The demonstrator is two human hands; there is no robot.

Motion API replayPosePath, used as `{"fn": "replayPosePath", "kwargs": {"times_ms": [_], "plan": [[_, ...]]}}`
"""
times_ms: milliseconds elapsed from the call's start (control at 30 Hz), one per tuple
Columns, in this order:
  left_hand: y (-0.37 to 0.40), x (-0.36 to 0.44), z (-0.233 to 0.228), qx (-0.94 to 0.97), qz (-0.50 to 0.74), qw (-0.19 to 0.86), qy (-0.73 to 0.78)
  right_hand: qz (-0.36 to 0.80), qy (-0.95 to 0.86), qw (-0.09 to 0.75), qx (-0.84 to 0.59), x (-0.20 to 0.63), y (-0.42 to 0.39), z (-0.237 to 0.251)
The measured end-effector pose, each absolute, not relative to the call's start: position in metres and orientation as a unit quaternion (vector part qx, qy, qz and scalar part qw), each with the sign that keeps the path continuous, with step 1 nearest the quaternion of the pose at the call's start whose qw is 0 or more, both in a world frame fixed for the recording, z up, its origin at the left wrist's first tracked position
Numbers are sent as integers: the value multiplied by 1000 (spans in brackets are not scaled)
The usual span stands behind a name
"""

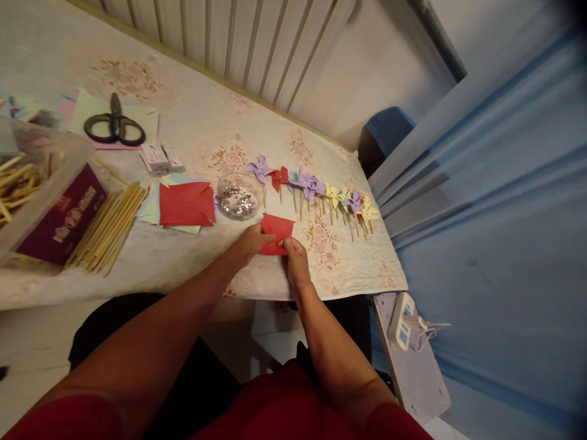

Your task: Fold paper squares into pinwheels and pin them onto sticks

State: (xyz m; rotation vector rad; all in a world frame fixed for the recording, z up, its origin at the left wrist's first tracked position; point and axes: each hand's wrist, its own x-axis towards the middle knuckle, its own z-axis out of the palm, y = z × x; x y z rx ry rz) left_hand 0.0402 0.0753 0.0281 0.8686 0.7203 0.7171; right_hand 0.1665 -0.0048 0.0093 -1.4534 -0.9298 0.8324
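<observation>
Centrally, table (192,269) is carrying the work near its front edge | red paper square (276,234) is lying flat, long edge running left-right, directly between both hands | left hand (251,239) is pinching its left edge | right hand (296,260) is pressing its lower right corner; both equally near.

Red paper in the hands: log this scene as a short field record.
held: red paper, pinched by left hand and right hand over the table
just beyond: clear bowl of shiny bits
right of bowl: row of paper pinwheels on sticks
left: red paper stack, wooden sticks
far left: scissors
</observation>
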Motion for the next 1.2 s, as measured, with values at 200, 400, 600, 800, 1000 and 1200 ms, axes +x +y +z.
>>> {"fn": "replayPosePath", "kwargs": {"times_ms": [200, 400, 600, 800, 1000, 1200], "plan": [[75, 39, 28, 414, 341, 776, 331, 326, -412, 576, -626, 170, -6, 9], [80, 37, 27, 422, 342, 758, 361, 361, -428, 573, -598, 174, -10, 8], [82, 37, 23, 421, 348, 754, 365, 361, -416, 578, -602, 177, -8, 2], [82, 38, 20, 408, 340, 767, 359, 400, -385, 576, -600, 172, -7, 4], [78, 39, 29, 378, 304, 805, 341, 413, -365, 583, -597, 168, -6, 8], [77, 39, 30, 394, 324, 789, 342, 404, -367, 576, -609, 166, -6, 12]]}}
